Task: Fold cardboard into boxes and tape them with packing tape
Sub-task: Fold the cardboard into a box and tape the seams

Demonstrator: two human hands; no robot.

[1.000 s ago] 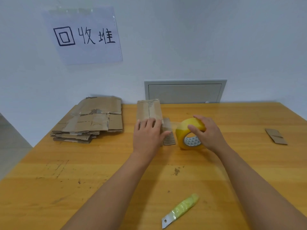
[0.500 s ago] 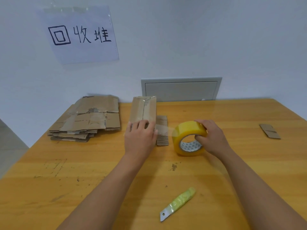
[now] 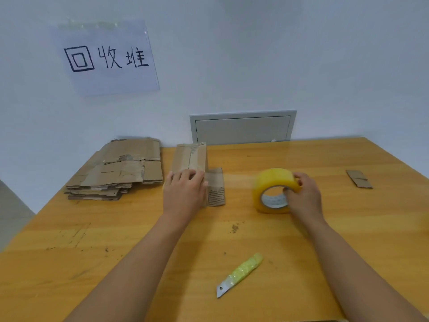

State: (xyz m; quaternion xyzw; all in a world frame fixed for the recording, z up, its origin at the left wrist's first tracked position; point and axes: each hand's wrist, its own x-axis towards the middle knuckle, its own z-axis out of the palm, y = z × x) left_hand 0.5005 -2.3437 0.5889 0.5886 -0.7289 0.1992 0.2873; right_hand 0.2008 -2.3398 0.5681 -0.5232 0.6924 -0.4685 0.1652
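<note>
1. Head view: the left hand [image 3: 183,194] lies flat, fingers straight, pressing on a small brown cardboard box [image 3: 190,159] at the middle of the wooden table [image 3: 325,159].
2. Right hand [image 3: 304,198] grips a yellow roll of packing tape [image 3: 274,184], standing on edge right of the box, fingers through its core.
3. A clear strip of tape [image 3: 239,178] stretches from roll to box.
4. A stack of flattened brown cardboard [image 3: 120,170] lies left of the box; a yellow-handled cutter blade [image 3: 241,274] lies nearer the person.

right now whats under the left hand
The left hand presses flat on the near end of the small cardboard box, beside its open flap. The box end beneath the palm is hidden.
</note>
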